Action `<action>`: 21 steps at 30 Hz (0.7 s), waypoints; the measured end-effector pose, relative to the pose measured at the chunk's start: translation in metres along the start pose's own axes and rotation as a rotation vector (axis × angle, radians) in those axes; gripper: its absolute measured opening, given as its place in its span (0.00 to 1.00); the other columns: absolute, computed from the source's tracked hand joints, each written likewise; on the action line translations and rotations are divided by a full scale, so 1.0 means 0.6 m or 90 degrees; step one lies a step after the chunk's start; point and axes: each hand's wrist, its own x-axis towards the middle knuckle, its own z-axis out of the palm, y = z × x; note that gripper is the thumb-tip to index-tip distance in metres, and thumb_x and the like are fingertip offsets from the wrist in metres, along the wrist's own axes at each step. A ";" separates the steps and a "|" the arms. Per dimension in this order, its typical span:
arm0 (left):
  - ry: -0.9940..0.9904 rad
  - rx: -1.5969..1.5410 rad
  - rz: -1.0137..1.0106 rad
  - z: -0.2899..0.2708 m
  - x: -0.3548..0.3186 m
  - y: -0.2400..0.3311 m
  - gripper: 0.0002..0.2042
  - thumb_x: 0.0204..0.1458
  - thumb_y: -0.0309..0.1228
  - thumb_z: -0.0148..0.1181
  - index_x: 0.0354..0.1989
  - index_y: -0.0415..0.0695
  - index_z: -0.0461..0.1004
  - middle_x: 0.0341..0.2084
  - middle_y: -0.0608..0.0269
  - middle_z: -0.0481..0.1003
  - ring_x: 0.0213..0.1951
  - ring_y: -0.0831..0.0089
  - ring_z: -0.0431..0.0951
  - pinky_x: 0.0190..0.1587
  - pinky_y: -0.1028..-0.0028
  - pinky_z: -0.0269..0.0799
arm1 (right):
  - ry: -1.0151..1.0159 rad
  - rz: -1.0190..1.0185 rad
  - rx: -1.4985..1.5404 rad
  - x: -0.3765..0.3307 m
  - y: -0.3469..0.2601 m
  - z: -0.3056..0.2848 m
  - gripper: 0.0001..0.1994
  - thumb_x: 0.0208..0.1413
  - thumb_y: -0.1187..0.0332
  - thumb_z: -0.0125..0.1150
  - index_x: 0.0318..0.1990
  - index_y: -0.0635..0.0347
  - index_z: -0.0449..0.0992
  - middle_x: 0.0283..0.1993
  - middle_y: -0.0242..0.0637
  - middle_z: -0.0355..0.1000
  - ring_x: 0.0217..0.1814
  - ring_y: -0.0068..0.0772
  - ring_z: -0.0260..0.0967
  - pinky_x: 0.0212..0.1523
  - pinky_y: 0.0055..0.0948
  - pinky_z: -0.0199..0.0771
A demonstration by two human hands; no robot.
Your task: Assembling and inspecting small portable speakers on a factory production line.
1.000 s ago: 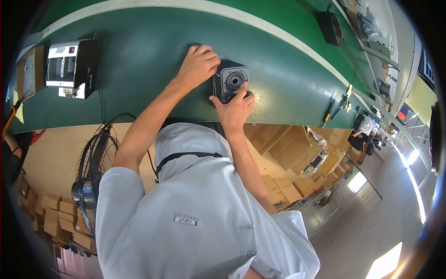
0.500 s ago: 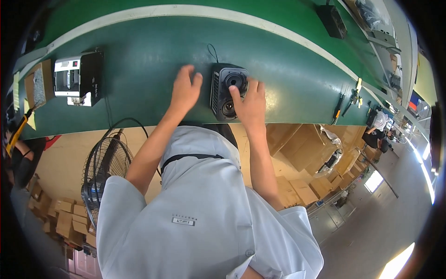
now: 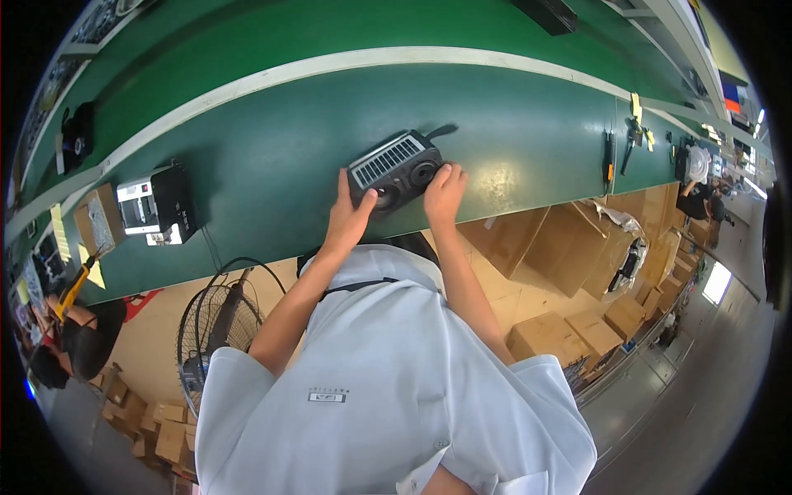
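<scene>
A dark portable speaker (image 3: 398,176) with two round cones is held over the green bench, tilted so that its right end sits farther away than its left. Along its upper face runs a silver-and-black panel of narrow cells, and a dark strap (image 3: 443,131) sticks out past its far right corner. My left hand (image 3: 351,216) grips the left end, the thumb by one cone. At the right end my right hand (image 3: 445,191) has its fingers closed on the casing. Whether the speaker touches the bench I cannot tell.
On the bench at left stands a black-and-white device (image 3: 155,204) beside an open carton (image 3: 101,219). Tools (image 3: 610,161) lie at the right. A black box (image 3: 546,15) is on the far green surface. Below the bench are a caged fan (image 3: 219,326) and cardboard boxes (image 3: 549,338).
My left hand has come from beside the speaker to grip it. The speaker has turned from upright lengthwise to slantwise, its celled face now showing and its strap pointing right.
</scene>
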 end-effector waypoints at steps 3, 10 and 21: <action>0.128 0.068 0.069 0.020 0.043 -0.001 0.36 0.62 0.48 0.50 0.67 0.28 0.55 0.57 0.33 0.69 0.63 0.44 0.65 0.66 0.60 0.57 | -0.013 -0.006 0.036 0.005 -0.014 0.001 0.15 0.67 0.64 0.41 0.41 0.70 0.70 0.42 0.59 0.67 0.43 0.65 0.65 0.48 0.53 0.67; 0.350 0.169 0.194 0.037 0.113 0.029 0.23 0.66 0.42 0.40 0.42 0.31 0.72 0.40 0.40 0.71 0.47 0.44 0.68 0.52 0.53 0.62 | -0.218 0.152 -0.024 0.079 -0.038 -0.004 0.27 0.68 0.55 0.34 0.41 0.71 0.76 0.40 0.63 0.74 0.47 0.67 0.69 0.50 0.54 0.68; 0.409 0.342 0.162 0.041 0.137 0.068 0.15 0.63 0.36 0.43 0.34 0.35 0.69 0.36 0.44 0.70 0.39 0.42 0.71 0.43 0.50 0.69 | -0.095 0.179 -0.020 0.079 -0.048 0.017 0.25 0.68 0.54 0.36 0.40 0.68 0.76 0.41 0.60 0.74 0.46 0.66 0.70 0.50 0.55 0.68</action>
